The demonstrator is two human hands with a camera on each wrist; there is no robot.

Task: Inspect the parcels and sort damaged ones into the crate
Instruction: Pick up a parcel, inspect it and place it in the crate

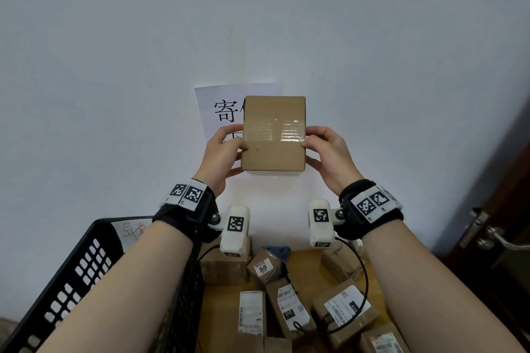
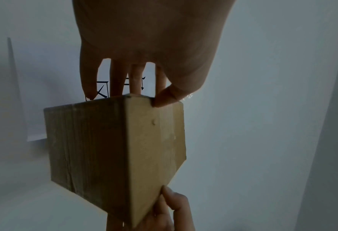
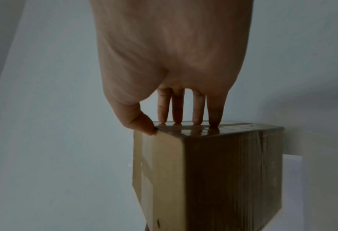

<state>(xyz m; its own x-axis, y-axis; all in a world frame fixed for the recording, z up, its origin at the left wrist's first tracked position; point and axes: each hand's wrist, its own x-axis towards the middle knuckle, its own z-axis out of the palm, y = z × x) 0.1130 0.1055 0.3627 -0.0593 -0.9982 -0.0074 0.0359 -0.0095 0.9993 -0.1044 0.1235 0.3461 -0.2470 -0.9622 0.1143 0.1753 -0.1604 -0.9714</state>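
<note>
Both hands (image 1: 222,152) (image 1: 329,153) grip the taped cardboard parcel (image 1: 274,135) before the wall

White wall sheet (image 1: 212,112) read "寄", its remaining characters hidden behind the held box (image 1: 274,135). Label on one counter parcel (image 1: 263,268) read "10-10". Two other parcel labels (image 1: 288,314) (image 1: 354,307) each read "010". Red handwriting on the crate's paper (image 1: 133,231) was illegible.

Parcels (image 1: 289,304) crowd the table (image 1: 304,262) — black crate (image 1: 86,266) walls its left side.
</note>
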